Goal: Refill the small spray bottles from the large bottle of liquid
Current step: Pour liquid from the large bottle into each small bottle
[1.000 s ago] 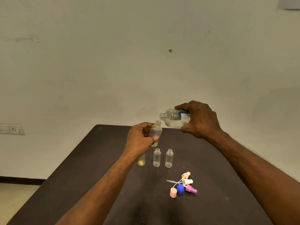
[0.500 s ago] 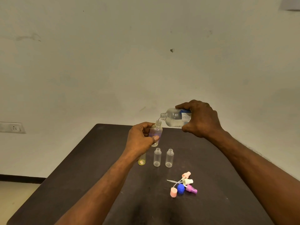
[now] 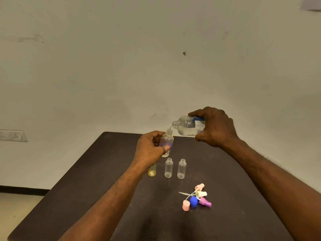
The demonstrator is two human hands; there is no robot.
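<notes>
Dark table point(image 3: 86, 197) (pale wall point(image 3: 121, 66) behind)

We record one item bearing print: the large bottle point(image 3: 186, 126), held tilted by the right hand point(image 3: 216, 126), carries a white label point(image 3: 199, 125) with several lines of small dark text beneath a blue band. We cannot read any word, brand or number on it; the lettering is too small and blurred, and the fingers cover part of the label. We find no markings on the small spray bottles, the loose caps or the counter. The wall socket point(image 3: 13, 136) shows no legible lettering either.
</notes>
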